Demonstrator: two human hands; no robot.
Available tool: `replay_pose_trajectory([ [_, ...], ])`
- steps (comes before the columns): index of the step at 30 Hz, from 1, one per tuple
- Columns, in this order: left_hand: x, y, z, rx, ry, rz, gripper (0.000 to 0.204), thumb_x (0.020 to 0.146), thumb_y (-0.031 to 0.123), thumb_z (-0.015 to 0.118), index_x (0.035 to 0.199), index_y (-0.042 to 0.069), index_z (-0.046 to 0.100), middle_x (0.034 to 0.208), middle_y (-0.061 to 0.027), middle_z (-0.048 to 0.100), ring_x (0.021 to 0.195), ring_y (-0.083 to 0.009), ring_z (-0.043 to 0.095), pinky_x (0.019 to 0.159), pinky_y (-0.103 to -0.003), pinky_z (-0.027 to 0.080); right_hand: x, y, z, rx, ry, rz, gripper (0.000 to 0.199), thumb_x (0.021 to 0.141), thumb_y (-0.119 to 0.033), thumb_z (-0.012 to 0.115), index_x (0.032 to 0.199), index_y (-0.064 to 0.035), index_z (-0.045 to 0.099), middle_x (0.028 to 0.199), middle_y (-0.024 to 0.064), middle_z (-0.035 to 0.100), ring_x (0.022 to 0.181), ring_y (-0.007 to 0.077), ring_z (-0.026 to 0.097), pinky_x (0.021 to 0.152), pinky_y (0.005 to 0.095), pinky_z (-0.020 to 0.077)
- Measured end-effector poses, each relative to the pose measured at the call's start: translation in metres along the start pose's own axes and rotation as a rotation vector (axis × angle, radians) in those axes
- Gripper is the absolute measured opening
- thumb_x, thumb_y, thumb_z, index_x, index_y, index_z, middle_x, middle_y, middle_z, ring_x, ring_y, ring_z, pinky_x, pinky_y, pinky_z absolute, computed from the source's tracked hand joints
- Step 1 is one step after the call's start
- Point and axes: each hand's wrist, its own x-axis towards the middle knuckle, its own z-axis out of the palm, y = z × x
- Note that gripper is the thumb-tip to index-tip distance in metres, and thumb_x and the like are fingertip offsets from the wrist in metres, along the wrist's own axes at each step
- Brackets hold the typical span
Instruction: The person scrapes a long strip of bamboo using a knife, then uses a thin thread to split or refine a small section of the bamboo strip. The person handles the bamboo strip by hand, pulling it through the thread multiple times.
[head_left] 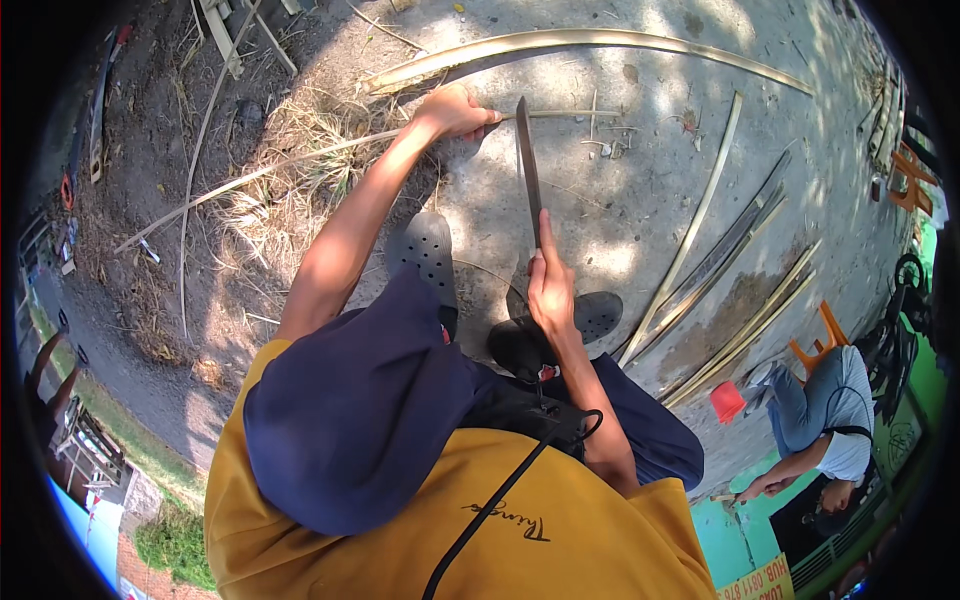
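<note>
Your left hand (455, 112) gripped a thin strip (340, 149), which ran out to both sides of it. Your right hand (550, 288), nearer you, held a knife (530, 175) pointing away. Rough grey ground (610, 215) lay below both hands, dry grass (275, 205) to their left, another person (815, 410) far right.

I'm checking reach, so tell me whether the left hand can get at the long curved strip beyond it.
Probably yes: the long curved strip lies just beyond the left hand, nothing visible between, though that hand grips a thin strip.
</note>
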Motion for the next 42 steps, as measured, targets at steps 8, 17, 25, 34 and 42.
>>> replay_pose_trajectory([
  [8, 0.000, -0.014, 0.004, -0.041, 0.053, 0.046, 0.048, 0.087, 0.053, 0.076, 0.065, 0.010, 0.078, 0.058, -0.0034, 0.070, 0.056, -0.0125, 0.066, 0.060, -0.030, 0.051, -0.004, -0.002, 0.002, -0.046, -0.155, 0.096, 0.066, 0.102, -0.005, 0.044, 0.165, -0.0208, 0.031, 0.074, 0.0192, 0.055, 0.067, 0.0317, 0.058, 0.071, 0.0381, 0.0498],
  [17, -0.002, -0.004, 0.002, 0.025, 0.051, 0.053, 0.049, 0.087, 0.054, 0.074, 0.064, 0.011, 0.077, 0.057, -0.0026, 0.069, 0.056, -0.0130, 0.066, 0.060, -0.032, 0.051, 0.002, 0.001, -0.008, -0.107, -0.189, 0.134, 0.064, 0.104, -0.007, 0.040, 0.166, -0.0181, 0.029, 0.071, 0.0100, 0.051, 0.064, 0.0208, 0.054, 0.068, 0.0333, 0.0485],
  [25, 0.001, -0.007, 0.006, 0.037, 0.021, 0.030, 0.047, 0.087, 0.053, 0.074, 0.067, 0.010, 0.078, 0.058, -0.0028, 0.069, 0.056, -0.0133, 0.064, 0.060, -0.031, 0.051, 0.005, 0.004, 0.001, -0.168, -0.152, 0.085, 0.066, 0.102, -0.007, 0.044, 0.166, -0.0187, 0.028, 0.074, 0.0159, 0.051, 0.064, 0.0285, 0.056, 0.068, 0.0418, 0.0502],
  [34, 0.004, 0.004, 0.003, 0.146, 0.049, -0.001, 0.045, 0.086, 0.049, 0.067, 0.065, 0.011, 0.078, 0.061, -0.0048, 0.072, 0.068, -0.0186, 0.072, 0.073, -0.035, 0.057, -0.003, 0.002, -0.003, -0.084, -0.138, 0.066, 0.066, 0.103, -0.008, 0.042, 0.166, -0.0198, 0.028, 0.076, 0.0157, 0.053, 0.066, 0.0305, 0.055, 0.070, 0.0377, 0.0488],
  [42, -0.007, 0.013, -0.001, 0.012, 0.157, 0.106, 0.024, 0.062, 0.027, 0.067, 0.058, 0.004, 0.072, 0.068, -0.0223, 0.070, 0.074, -0.0365, 0.074, 0.076, -0.043, 0.060, -0.001, -0.003, -0.002, -0.064, -0.077, 0.034, 0.066, 0.103, -0.007, 0.039, 0.166, -0.0226, 0.028, 0.068, 0.0110, 0.052, 0.061, 0.0244, 0.054, 0.068, 0.0332, 0.0490],
])
